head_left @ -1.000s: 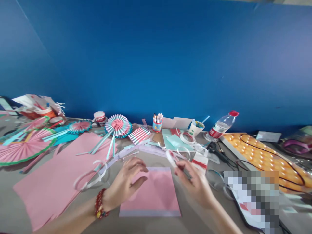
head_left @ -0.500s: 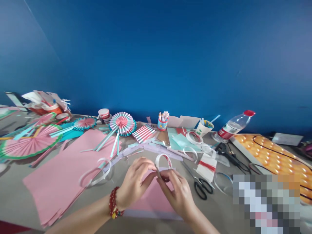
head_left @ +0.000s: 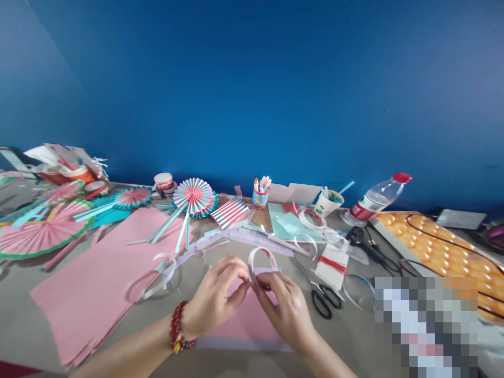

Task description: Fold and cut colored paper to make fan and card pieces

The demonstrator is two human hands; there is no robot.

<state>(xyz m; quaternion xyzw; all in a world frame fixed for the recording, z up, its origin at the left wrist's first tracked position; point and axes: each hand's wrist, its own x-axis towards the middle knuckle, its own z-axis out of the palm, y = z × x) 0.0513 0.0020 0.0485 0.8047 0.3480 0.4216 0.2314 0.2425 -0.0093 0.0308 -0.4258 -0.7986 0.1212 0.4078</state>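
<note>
A narrow white roll of double-sided tape [head_left: 273,257] with red print inside its ring stands upright between my hands. My right hand [head_left: 285,307] is closed around the lower part of the roll. The thumb and forefinger of my left hand [head_left: 218,296] pinch at the roll's near left edge; whether a loose tape end is between them is too small to see. Beneath both hands lies a pink paper sheet [head_left: 252,320], with a lilac sheet [head_left: 240,343] showing along its front edge. Black-handled scissors [head_left: 326,302] rest just right of my right hand.
Large pink sheets [head_left: 90,283] and pleated paper fans [head_left: 195,197] spread over the left side. Behind stand a pen cup [head_left: 260,195], a paper cup [head_left: 327,203] and a tilted-looking plastic bottle [head_left: 372,202]. A hot glue gun [head_left: 364,244] and an orange-patterned board [head_left: 433,257] lie right.
The view has shifted slightly, so the table things sit a little further left and higher. Both hands keep their hold at the tape roll.
</note>
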